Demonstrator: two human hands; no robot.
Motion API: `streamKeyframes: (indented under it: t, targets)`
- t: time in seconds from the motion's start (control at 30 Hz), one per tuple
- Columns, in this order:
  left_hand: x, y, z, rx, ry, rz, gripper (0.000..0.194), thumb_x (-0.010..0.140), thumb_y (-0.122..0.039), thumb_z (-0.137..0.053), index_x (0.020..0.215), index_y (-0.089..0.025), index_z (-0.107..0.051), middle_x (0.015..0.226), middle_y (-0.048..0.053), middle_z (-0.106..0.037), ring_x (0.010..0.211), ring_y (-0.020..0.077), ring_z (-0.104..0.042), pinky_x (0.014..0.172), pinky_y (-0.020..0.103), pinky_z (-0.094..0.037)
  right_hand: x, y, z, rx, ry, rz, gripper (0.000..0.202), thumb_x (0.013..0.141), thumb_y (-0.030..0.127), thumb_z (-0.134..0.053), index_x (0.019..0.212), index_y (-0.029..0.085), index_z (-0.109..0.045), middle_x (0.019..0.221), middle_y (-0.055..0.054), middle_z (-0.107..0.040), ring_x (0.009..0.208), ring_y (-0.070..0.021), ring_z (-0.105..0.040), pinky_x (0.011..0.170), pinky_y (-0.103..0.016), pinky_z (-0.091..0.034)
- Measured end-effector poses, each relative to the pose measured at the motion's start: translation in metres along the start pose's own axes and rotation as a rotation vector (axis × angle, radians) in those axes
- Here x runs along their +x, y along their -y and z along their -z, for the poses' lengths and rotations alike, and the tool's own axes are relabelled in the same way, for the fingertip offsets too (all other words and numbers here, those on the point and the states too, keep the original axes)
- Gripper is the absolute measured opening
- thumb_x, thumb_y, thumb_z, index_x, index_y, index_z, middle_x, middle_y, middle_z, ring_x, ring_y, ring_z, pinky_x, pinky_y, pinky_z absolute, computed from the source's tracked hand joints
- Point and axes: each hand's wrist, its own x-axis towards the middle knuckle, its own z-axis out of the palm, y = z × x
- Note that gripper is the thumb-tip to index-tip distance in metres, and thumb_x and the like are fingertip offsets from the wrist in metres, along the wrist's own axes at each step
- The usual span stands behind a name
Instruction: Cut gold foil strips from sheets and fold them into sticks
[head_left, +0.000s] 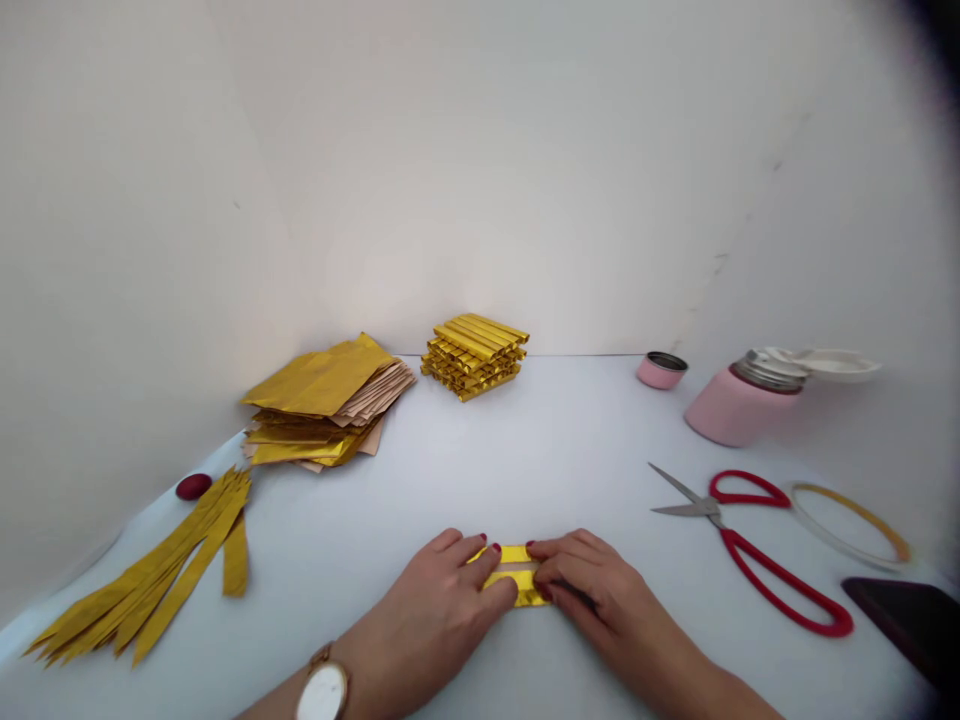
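Note:
A small piece of gold foil paper (pixel 523 580) lies on the white table between my hands. Its edges are folded inward, and a pale strip shows along the middle. My left hand (pixel 446 612) grips the paper's left end, with the fingertips at the far edge and the thumb on the near fold. At the right end, the bent fingers of my right hand (pixel 604 590) press and pinch the paper. Both hands partly hide its ends.
At the back left is a stack of gold paper sheets (pixel 322 380), with gold strips (pixel 172 570) and a dark red oval object (pixel 193 487) nearer. Folded gold sticks (pixel 476 355) are piled behind. Red-handled scissors (pixel 787 580), tape-like ring (pixel 855 545), pink bottle (pixel 739 408) and cup (pixel 661 372) stand right.

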Motion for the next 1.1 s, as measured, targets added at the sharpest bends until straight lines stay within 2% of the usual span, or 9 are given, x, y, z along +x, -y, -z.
streamKeyframes:
  t: [0.23,0.43,0.53,0.63,0.73,0.87,1.1]
  targets:
    - [0.000,0.003,-0.006,-0.024,-0.009,0.007,0.014,0.092,-0.013,-0.041,0.094,-0.017,-0.054,0.104,0.006,-0.062,0.100,0.0198,-0.054,0.086,0.035,-0.042,-0.001,-0.004,0.006,0.036,0.104,-0.002,0.009,0.081,0.019,-0.055,0.088,0.021,-0.060,0.099,-0.008,-0.066,0.100,-0.0206,-0.055,0.086,-0.037,-0.045]
    - [-0.002,0.004,-0.016,-0.044,-0.051,0.083,0.026,0.087,-0.007,-0.044,0.112,-0.013,-0.049,0.106,0.008,-0.063,0.103,0.0215,-0.055,0.090,0.035,-0.044,-0.002,-0.009,0.002,0.087,0.030,-0.021,0.018,0.087,0.015,-0.046,0.088,0.021,-0.063,0.099,-0.006,-0.062,0.091,-0.0168,-0.056,0.080,-0.031,-0.047]
    - [-0.002,0.003,-0.019,-0.039,-0.086,0.116,0.030,0.085,-0.004,-0.044,0.113,-0.010,-0.050,0.108,0.010,-0.063,0.104,0.0211,-0.055,0.092,0.033,-0.045,0.001,-0.009,0.001,0.139,0.023,-0.056,0.020,0.088,0.014,-0.044,0.088,0.021,-0.063,0.093,-0.005,-0.062,0.088,-0.0161,-0.056,0.079,-0.029,-0.047]
    - [-0.001,0.002,-0.020,-0.082,-0.122,0.176,0.026,0.085,-0.004,-0.043,0.107,-0.013,-0.054,0.103,0.008,-0.066,0.099,0.0188,-0.059,0.089,0.031,-0.047,0.005,-0.007,0.000,0.181,0.001,-0.102,0.019,0.088,0.014,-0.044,0.084,0.021,-0.061,0.087,-0.004,-0.061,0.085,-0.0160,-0.056,0.076,-0.028,-0.047]
    - [0.000,0.003,-0.018,-0.127,-0.133,0.215,0.028,0.086,-0.007,-0.045,0.110,-0.019,-0.053,0.102,0.004,-0.067,0.099,0.0178,-0.059,0.088,0.030,-0.048,0.006,-0.005,-0.002,0.181,-0.018,-0.180,0.017,0.087,0.014,-0.045,0.079,0.020,-0.059,0.083,-0.003,-0.058,0.076,-0.0148,-0.056,0.067,-0.026,-0.046]
    - [0.002,0.001,-0.012,-0.107,-0.081,0.146,0.025,0.086,-0.009,-0.050,0.107,-0.021,-0.056,0.111,0.001,-0.064,0.106,0.0177,-0.056,0.094,0.032,-0.044,0.006,-0.006,-0.006,0.162,-0.051,-0.225,0.015,0.084,0.012,-0.046,0.074,0.019,-0.054,0.080,-0.002,-0.054,0.070,-0.0140,-0.054,0.063,-0.026,-0.044]
    - [0.000,-0.002,-0.015,-0.010,-0.089,0.106,0.026,0.087,-0.012,-0.049,0.111,-0.019,-0.053,0.113,0.003,-0.062,0.104,0.0224,-0.055,0.084,0.038,-0.047,0.006,-0.005,-0.008,0.136,-0.060,-0.256,0.016,0.082,0.007,-0.045,0.071,0.019,-0.047,0.078,0.000,-0.050,0.071,-0.0144,-0.052,0.065,-0.027,-0.043]
